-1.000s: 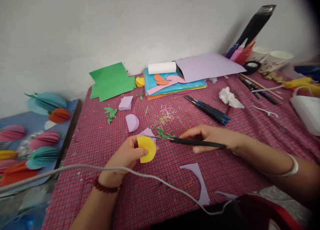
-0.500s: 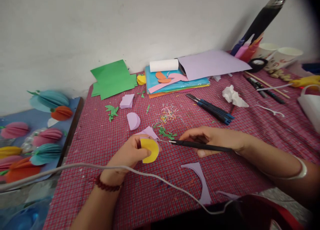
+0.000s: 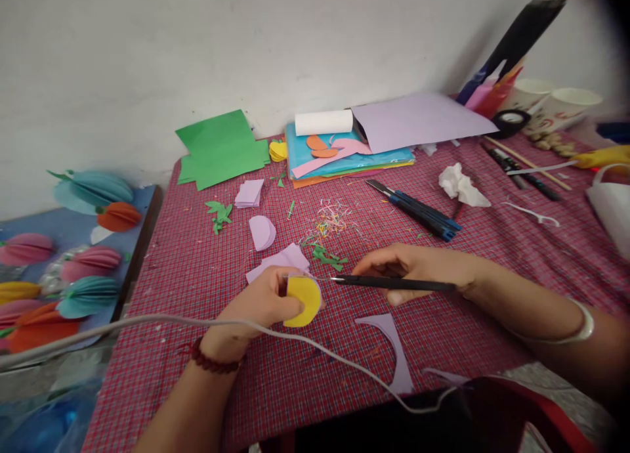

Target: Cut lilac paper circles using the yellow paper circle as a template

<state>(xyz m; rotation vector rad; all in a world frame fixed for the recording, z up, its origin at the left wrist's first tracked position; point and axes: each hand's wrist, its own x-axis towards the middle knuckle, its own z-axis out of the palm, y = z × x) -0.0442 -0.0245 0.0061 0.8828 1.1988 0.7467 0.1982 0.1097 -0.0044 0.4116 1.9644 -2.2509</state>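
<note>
My left hand [image 3: 268, 301] pinches a yellow paper piece with a rounded edge [image 3: 304, 302], with lilac paper showing just behind its rim. In my right hand [image 3: 418, 266] is a pair of black-handled scissors [image 3: 394, 283], seen edge-on. Their thin metal blades reach left to the top edge of the yellow piece; whether they are parted is too fine to tell. Lilac sheets [image 3: 280, 261] lie just beyond my left hand. A curved lilac offcut [image 3: 396, 358] rests on the checked cloth below the scissors.
A white cable [image 3: 315, 345] crosses in front of my left wrist. Beyond the hands lie paper shreds [image 3: 331, 220], a dark blue cutter [image 3: 418, 211], folded lilac pieces [image 3: 262, 233] and green sheets [image 3: 221, 151]. Paper pumpkins [image 3: 93, 299] sit on a blue board at left.
My left hand and the yellow piece have shifted slightly right, closer to the scissors' handles. More of the lilac sheets behind that hand now shows.
</note>
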